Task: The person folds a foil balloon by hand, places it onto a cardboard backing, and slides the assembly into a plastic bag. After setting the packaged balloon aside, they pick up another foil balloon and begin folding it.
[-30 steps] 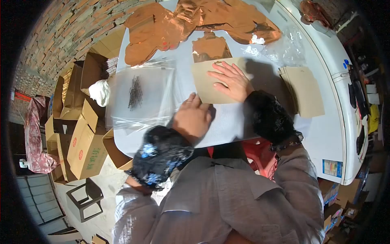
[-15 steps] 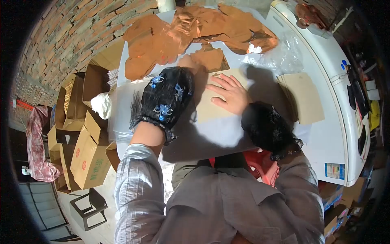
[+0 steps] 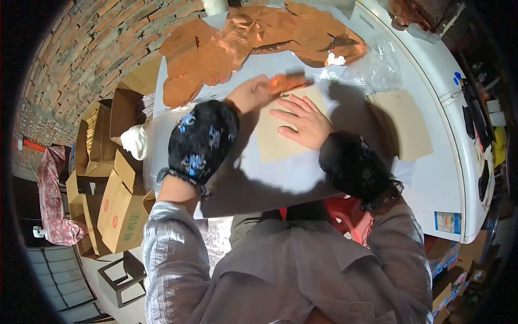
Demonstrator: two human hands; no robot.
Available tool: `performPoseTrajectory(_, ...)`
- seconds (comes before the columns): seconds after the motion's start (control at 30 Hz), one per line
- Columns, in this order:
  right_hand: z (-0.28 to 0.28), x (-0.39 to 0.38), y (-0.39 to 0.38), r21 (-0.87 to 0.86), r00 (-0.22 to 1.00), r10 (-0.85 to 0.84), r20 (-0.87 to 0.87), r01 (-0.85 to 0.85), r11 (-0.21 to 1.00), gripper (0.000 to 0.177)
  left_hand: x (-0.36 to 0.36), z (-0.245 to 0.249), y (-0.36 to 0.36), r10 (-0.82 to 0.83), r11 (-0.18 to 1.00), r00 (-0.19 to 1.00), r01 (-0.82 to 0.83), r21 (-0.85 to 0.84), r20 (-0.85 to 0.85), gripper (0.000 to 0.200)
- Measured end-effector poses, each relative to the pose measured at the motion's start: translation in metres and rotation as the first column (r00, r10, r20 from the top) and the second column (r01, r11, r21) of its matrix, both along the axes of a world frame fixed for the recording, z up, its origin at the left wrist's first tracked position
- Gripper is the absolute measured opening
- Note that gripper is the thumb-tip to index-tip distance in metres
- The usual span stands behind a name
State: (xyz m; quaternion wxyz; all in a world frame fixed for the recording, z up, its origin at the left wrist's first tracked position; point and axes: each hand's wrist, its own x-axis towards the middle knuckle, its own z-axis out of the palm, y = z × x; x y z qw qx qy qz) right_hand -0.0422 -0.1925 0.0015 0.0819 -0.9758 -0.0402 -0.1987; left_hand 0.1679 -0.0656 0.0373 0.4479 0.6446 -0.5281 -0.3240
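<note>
My left hand (image 3: pixel 252 94) is closed at the left end of a small copper-coloured foil sheet (image 3: pixel 288 82), which is smeared by motion at the top edge of a beige paper sheet (image 3: pixel 272 143). The fingertips are partly hidden by the hand itself. My right hand (image 3: pixel 306 122) lies flat on that beige sheet with fingers spread. Beyond both hands, larger copper foil sheets (image 3: pixel 202 62) spread in an overlapping pile across the back of the table.
A stack of beige sheets (image 3: pixel 407 127) lies to the right on the white table (image 3: pixel 288 178). Crumpled clear plastic (image 3: pixel 377 70) sits at the back right, beside a white appliance (image 3: pixel 440 129). Cardboard boxes (image 3: pixel 121 208) stand left of the table, near a dark stool (image 3: pixel 124 278).
My left hand has moved slightly right and toward me, bringing the small foil sheet from flat beyond the paper to its top edge. My right hand stays spread on the paper.
</note>
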Motion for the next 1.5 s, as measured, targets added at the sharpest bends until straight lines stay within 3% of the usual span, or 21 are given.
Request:
performPoseTrajectory(0.03,0.002,0.000,0.000,-0.007,1.000,0.003,0.009,-0.003,1.000,0.049,-0.011,-0.006,0.011,0.025,0.999,0.998,-0.027,0.039,0.052,0.009)
performPoseTrajectory(0.07,0.015,-0.004,0.005,0.164,0.984,-0.021,-0.179,0.050,0.985,0.050,-0.022,-0.007,0.020,0.004,1.000,0.983,-0.009,0.027,0.181,0.010)
performPoseTrajectory(0.1,0.013,-0.005,0.005,0.243,0.986,-0.020,-0.163,0.060,0.968,0.050,-0.033,-0.007,0.026,-0.016,1.000,0.951,0.012,0.018,0.308,0.012)
performPoseTrajectory(0.13,0.012,-0.006,0.004,0.320,0.989,-0.022,-0.146,0.068,0.945,0.049,-0.041,-0.004,0.031,0.008,0.988,0.830,0.080,-0.134,0.558,0.018)
performPoseTrajectory(0.2,0.009,-0.005,0.005,0.381,0.996,-0.044,-0.074,0.069,0.922,0.047,-0.063,0.004,0.038,0.092,0.993,0.826,-0.036,-0.112,0.556,0.019)
performPoseTrajectory(0.23,0.009,-0.004,0.006,0.384,0.991,-0.055,-0.124,0.099,0.918,0.047,-0.073,0.005,0.040,0.133,0.991,0.820,-0.093,-0.101,0.556,0.020)
performPoseTrajectory(0.3,0.011,-0.003,0.006,0.388,0.972,-0.076,-0.224,0.160,0.908,0.048,-0.080,-0.015,0.041,0.232,0.967,0.776,-0.119,-0.225,0.587,0.030)
performPoseTrajectory(0.37,0.009,-0.004,0.006,0.354,0.992,-0.075,-0.101,0.106,0.929,0.048,-0.084,-0.035,0.041,0.326,0.932,0.703,-0.126,-0.341,0.632,0.033)
performPoseTrajectory(0.4,0.008,-0.004,0.006,0.336,0.997,-0.070,-0.039,0.079,0.939,0.048,-0.092,-0.031,0.044,0.331,0.942,0.749,-0.224,-0.250,0.574,0.038)
performPoseTrajectory(0.5,0.004,-0.003,0.005,0.275,0.992,-0.094,-0.089,0.115,0.954,0.048,-0.107,-0.016,0.043,0.360,0.933,0.812,-0.315,-0.174,0.460,0.045)
performPoseTrajectory(0.6,0.011,-0.005,0.008,0.369,0.990,-0.054,-0.132,0.100,0.924,0.044,-0.111,-0.018,0.042,0.393,0.919,0.815,-0.345,-0.189,0.426,0.050)
performPoseTrajectory(0.7,0.014,-0.005,0.008,0.297,0.972,-0.096,-0.212,0.158,0.942,0.038,-0.109,-0.030,0.040,0.424,0.905,0.761,-0.340,-0.255,0.491,0.049)
performPoseTrajectory(0.8,-0.002,-0.013,0.005,0.184,0.967,-0.255,0.019,0.248,0.951,0.026,-0.105,-0.046,0.038,0.423,0.906,0.652,-0.286,-0.313,0.629,0.044)
performPoseTrajectory(0.9,-0.012,-0.010,-0.018,0.433,0.912,-0.250,0.325,0.092,0.897,0.016,-0.103,-0.052,0.038,0.408,0.913,0.606,-0.261,-0.313,0.683,0.038)
performPoseTrajectory(1.0,-0.017,-0.005,-0.048,0.642,0.852,-0.309,0.422,-0.041,0.765,0.017,-0.108,-0.044,0.039,0.398,0.917,0.612,-0.274,-0.290,0.683,0.035)
performPoseTrajectory(1.07,-0.014,-0.002,-0.054,0.549,0.882,-0.191,0.432,-0.089,0.831,0.019,-0.109,-0.043,0.040,0.397,0.917,0.609,-0.282,-0.281,0.687,0.035)
performPoseTrajectory(1.13,0.022,0.000,-0.037,0.199,0.950,0.070,0.304,-0.135,0.971,0.028,-0.109,-0.044,0.040,0.392,0.920,0.601,-0.279,-0.276,0.697,0.036)
performPoseTrajectory(1.23,0.017,0.002,-0.019,-0.108,0.992,0.049,0.117,-0.036,0.993,0.042,-0.111,-0.039,0.040,0.372,0.926,0.628,-0.296,-0.233,0.683,0.040)
performPoseTrajectory(1.4,-0.004,-0.005,-0.020,-0.006,0.990,0.028,0.140,-0.028,1.000,0.053,-0.114,-0.031,0.040,0.364,0.930,0.612,-0.284,-0.235,0.702,0.039)
performPoseTrajectory(1.5,0.000,-0.006,-0.019,-0.031,0.990,0.039,0.134,-0.035,0.999,0.054,-0.118,-0.005,0.034,0.306,0.946,0.596,-0.277,-0.168,0.743,0.039)
